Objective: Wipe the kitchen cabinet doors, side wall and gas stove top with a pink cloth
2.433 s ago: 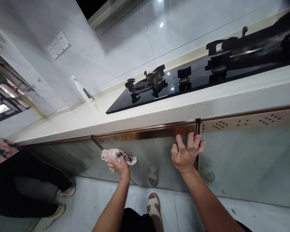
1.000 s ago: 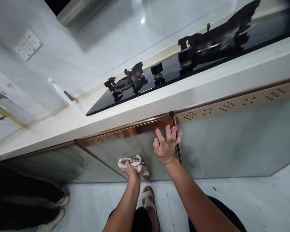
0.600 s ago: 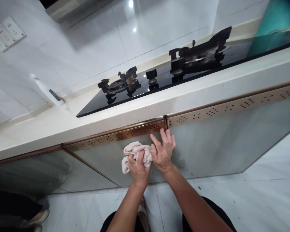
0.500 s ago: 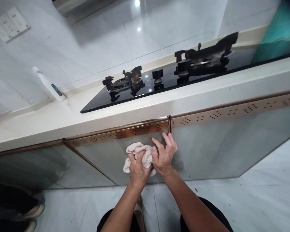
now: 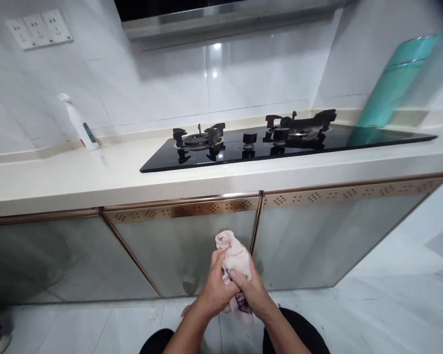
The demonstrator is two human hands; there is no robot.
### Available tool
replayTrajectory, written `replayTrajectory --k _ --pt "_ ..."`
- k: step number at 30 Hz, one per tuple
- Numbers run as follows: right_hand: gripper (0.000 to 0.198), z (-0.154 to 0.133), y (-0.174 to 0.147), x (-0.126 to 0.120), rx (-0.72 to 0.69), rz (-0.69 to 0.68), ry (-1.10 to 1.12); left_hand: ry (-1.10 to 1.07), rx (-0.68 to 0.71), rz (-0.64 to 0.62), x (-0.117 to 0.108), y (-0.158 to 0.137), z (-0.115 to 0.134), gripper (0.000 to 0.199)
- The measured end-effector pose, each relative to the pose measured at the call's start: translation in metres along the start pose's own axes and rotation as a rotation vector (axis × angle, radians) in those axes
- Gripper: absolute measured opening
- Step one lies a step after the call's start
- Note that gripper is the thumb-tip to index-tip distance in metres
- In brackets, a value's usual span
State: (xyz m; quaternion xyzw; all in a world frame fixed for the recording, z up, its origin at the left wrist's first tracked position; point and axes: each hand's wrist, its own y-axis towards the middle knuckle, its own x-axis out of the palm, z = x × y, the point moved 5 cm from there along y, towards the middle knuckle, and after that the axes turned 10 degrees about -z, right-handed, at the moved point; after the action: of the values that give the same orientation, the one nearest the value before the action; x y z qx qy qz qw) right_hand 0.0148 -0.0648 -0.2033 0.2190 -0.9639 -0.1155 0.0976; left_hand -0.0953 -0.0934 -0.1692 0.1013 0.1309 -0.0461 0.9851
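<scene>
A crumpled pale pink cloth (image 5: 238, 258) is bunched between both my hands, in front of the cabinet doors below the counter. My left hand (image 5: 218, 282) grips it from the left, with the thumb on top. On the other side my right hand (image 5: 249, 287) is closed round it, its thumb crossing the cloth. A darker patterned end of the cloth hangs down beneath my hands. Behind them is the frosted cabinet door (image 5: 180, 246) with its perforated copper-coloured strip. Most fingertips are hidden by the cloth.
A black gas hob (image 5: 221, 152) with burners and knobs is set on the pale counter (image 5: 70, 179). A white spray bottle (image 5: 77, 123) stands at left, a tall teal container (image 5: 395, 83) at right. Another person's shoe (image 5: 0, 344) shows at lower left.
My right hand, earlier spread beside the cloth, has closed on it. Both hands have drawn the cloth slightly right and lower. The view has tilted up and levelled, showing the range hood edge.
</scene>
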Motion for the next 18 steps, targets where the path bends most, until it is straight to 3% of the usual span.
replayTrajectory --k 3,5,6,8,10,12,14,16,18 --pt "0.067 -0.015 0.000 -0.020 0.009 0.152 -0.033 0.119 0.094 -0.058 0.003 0.003 0.017 0.069" --pt "0.059 -0.036 0.005 -0.037 -0.041 0.280 -0.169 0.199 0.151 -0.049 -0.006 0.007 0.027 0.067" --pt "0.054 -0.050 0.008 -0.047 -0.090 0.372 -0.257 0.241 0.184 0.015 -0.016 0.010 0.032 0.063" --pt "0.049 -0.080 0.013 -0.061 -0.245 0.557 -0.434 0.322 0.257 0.261 -0.043 0.014 0.043 0.049" --pt "0.049 -0.104 0.024 -0.064 -0.452 0.630 -0.613 0.422 0.341 0.530 -0.068 0.017 0.056 0.042" --pt "0.051 -0.112 0.040 -0.054 -0.638 0.583 -0.837 0.583 0.429 0.696 -0.082 0.022 0.066 0.041" --pt "0.049 -0.098 0.054 -0.040 -0.760 0.510 -1.089 0.772 0.498 0.775 -0.084 0.030 0.070 0.041" --pt "0.042 -0.064 0.061 -0.027 -0.860 0.387 -1.304 0.922 0.520 0.815 -0.080 0.037 0.067 0.042" --pt "0.036 -0.018 0.059 -0.016 -0.946 0.157 -1.457 0.983 0.506 0.826 -0.074 0.042 0.062 0.043"
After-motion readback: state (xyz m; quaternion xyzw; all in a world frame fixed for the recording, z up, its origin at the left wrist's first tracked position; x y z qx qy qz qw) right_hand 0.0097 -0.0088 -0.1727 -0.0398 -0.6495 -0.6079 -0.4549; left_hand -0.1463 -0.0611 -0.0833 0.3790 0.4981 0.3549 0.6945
